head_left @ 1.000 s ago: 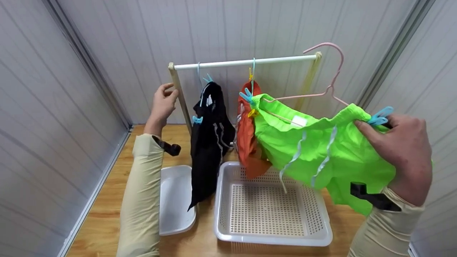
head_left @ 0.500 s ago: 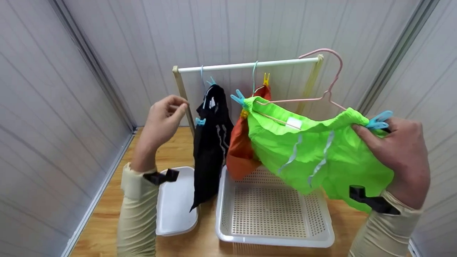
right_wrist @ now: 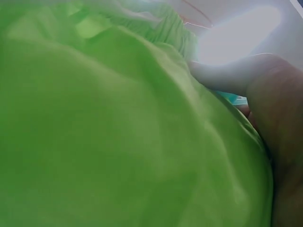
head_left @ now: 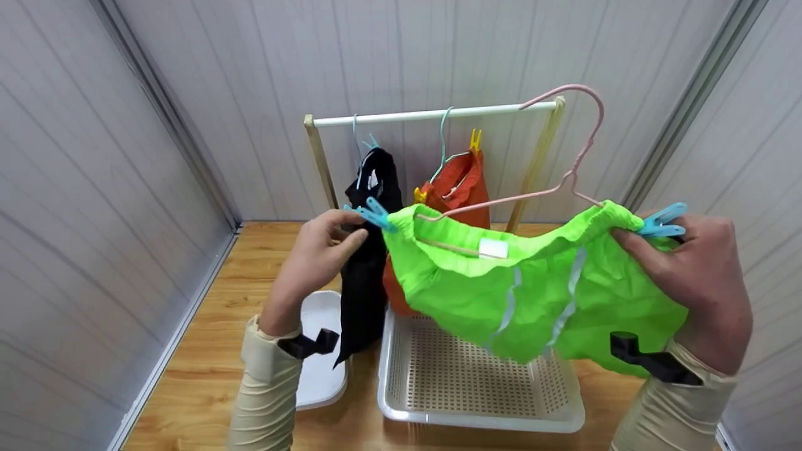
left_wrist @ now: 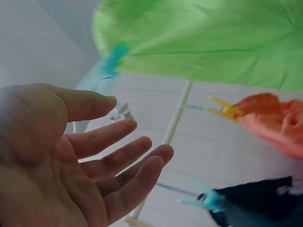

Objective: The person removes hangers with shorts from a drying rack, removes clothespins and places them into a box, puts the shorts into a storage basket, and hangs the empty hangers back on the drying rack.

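Bright green shorts [head_left: 476, 300] with pale drawstrings hang from a pink hanger [head_left: 532, 195], a blue clothespin at each end of the waistband. My right hand [head_left: 695, 269] pinches the shorts' waistband beside the right clothespin [head_left: 664, 220]; in the right wrist view green cloth [right_wrist: 118, 132] covers most of the frame. My left hand [head_left: 319, 257] is beside the left clothespin [head_left: 376, 213]. Seen from the left wrist, its fingers [left_wrist: 128, 163] are loosely bent, hold nothing, and stand apart from the blurred clothespin [left_wrist: 111, 61].
Behind, a rack with a white rail [head_left: 401, 117] carries black clothing [head_left: 366, 282] and an orange garment [head_left: 463, 181] on hangers with clothespins. Below stand a perforated white basket [head_left: 479, 418] and a white tray [head_left: 322, 376] on the wooden surface [head_left: 207, 313]. Panel walls enclose the space.
The left hand has moved from beside the rack's left post, right and down to the left clothespin. The shorts' left end has swung left and lower. The right hand keeps its pinch.
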{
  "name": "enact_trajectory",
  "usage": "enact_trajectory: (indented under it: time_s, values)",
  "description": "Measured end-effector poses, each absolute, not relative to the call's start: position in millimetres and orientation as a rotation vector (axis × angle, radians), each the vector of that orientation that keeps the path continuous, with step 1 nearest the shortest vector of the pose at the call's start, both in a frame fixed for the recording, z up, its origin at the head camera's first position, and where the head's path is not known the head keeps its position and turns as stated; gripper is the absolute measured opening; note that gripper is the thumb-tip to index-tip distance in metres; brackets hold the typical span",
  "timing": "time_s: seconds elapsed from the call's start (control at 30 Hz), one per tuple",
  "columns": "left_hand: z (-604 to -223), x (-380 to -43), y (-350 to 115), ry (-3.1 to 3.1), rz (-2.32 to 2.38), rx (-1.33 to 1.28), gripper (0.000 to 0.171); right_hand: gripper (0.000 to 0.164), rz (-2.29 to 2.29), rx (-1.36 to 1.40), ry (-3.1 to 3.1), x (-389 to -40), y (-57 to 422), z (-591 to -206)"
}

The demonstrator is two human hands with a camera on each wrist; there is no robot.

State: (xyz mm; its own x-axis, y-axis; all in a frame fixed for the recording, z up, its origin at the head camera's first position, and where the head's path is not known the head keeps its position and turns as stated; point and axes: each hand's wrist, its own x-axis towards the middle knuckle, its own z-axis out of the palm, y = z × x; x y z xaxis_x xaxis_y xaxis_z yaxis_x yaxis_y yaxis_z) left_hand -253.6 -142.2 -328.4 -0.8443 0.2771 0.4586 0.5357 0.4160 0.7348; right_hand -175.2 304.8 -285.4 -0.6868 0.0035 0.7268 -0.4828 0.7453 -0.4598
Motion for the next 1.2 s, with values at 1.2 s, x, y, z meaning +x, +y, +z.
enact_trajectory:
  time_s: [1.2]
  values:
    - [-390, -221, -117, -2.151, -1.785, -0.592, 0.004, 0.024, 1.082, 0.463, -2.088, -213, 287, -376]
